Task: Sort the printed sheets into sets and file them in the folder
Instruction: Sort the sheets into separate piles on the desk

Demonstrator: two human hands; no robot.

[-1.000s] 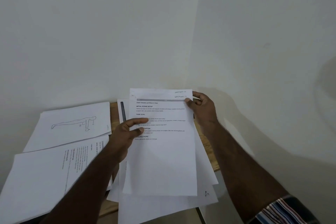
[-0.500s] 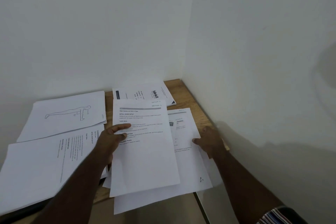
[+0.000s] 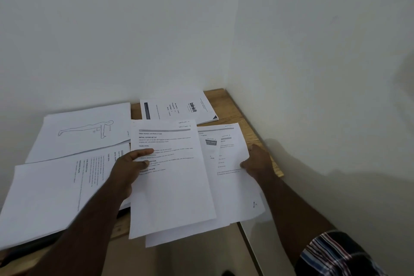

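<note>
2 hands are on the printed sheets at the right end of a wooden table (image 3: 244, 127) set into the corner of 2 white walls. The left hand (image 3: 128, 171) grips the left edge of a top sheet (image 3: 172, 188) headed with bold lines such as "TASK GOAL", its thumb lying across the printed face and the fingers hidden under the paper, so the sheet sits directly to the right of that hand and overlaps the pages below. The right hand (image 3: 257, 161) pinches the right edge of the lower sheets (image 3: 230, 177), which fan out from under the top sheet toward the table's right rim and hang past its near edge; that edge curls up slightly at the thumb. Between the 2 hands lie only these overlapping pages. Left of the left forearm rests a sideways printed stack (image 3: 51, 195), and beyond it a sheet with a line drawing of a plank pose (image 3: 83, 132). At the back, just beyond the top sheet, lies a sheet printed "blinkit" (image 3: 179, 107), turned sideways with a dark corner showing beneath it. A dark strip under the left stack's near edge may be the folder, though I cannot tell. A striped sleeve (image 3: 331, 253) shows at the lower right.
</note>
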